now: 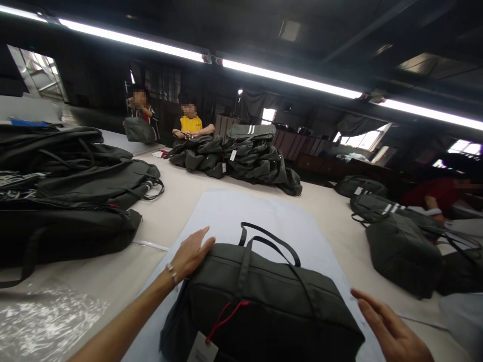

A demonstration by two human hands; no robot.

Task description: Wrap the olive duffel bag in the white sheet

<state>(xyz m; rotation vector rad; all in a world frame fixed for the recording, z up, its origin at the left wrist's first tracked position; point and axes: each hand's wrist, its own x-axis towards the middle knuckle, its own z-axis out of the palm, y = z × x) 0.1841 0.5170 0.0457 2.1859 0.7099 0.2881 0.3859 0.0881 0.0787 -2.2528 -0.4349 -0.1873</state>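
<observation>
fingers loosely spread and thumb standing apart, the left hand (194,254) lies against the upper left end of a dark bag (279,296), pinching nothing; the right hand (390,327) is held edge-on just beside the bag's right end, fingers nearly straight and close together, and whether it touches the fabric i cannot tell. the bag sits directly in front of the person, upright on a pale sheet (219,211) laid over the table (177,196). one hand at each end probably keeps the soft body squared and steady, and the sheet likely shields the fabric from the tabletop. its handles (245,266) arch up between the hands, so anything passing across the top would have to go round them. a white tag (203,348) hangs from a red cord (244,303) down the near face, perhaps left outside so it can be read. to the left, a heap of similar bags (71,226) crowds that side, with crumpled clear plastic (49,322) below it near the forearm. more bags (403,246) hem in the right, near a person in red (433,196), and a far pile (245,156) blocks the table's other edge beside a person in yellow (191,124).
</observation>
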